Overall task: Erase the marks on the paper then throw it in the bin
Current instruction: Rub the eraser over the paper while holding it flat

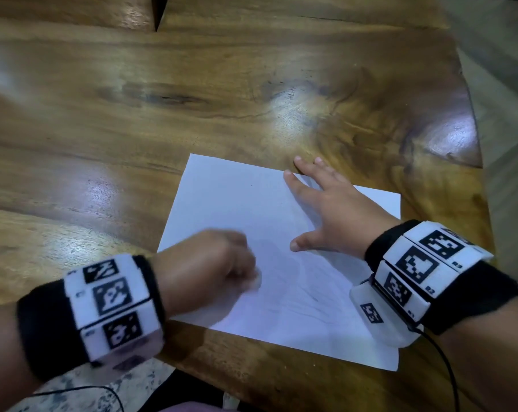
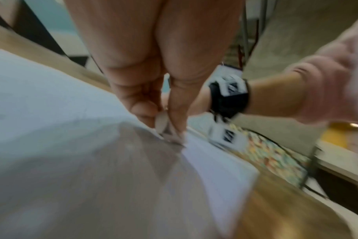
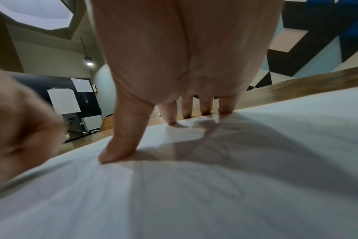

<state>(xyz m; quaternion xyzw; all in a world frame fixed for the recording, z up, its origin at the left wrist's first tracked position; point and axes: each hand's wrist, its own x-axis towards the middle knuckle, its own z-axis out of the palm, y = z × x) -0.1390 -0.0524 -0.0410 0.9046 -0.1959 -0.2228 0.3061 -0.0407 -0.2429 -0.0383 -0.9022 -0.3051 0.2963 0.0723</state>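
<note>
A white sheet of paper [image 1: 237, 203] lies flat on the wooden table [image 1: 192, 99], with faint grey pencil marks [image 1: 305, 295] near its front middle. My left hand [image 1: 222, 263] pinches a small white eraser [image 2: 161, 122] between thumb and fingers and holds its tip on the paper [image 2: 51, 97]; the hand is motion-blurred. My right hand [image 1: 326, 203] lies spread flat on the sheet's far right part, its fingertips [image 3: 172, 122] at the paper's far edge and its thumb [image 3: 117, 152] pressing the paper [image 3: 194, 202]. No bin is in view.
The table's right edge [image 1: 477, 138] curves away toward pale floor. A black cable [image 1: 448, 367] runs from my right wrist band over the front edge. Patterned floor [image 2: 276, 158] shows beyond the table.
</note>
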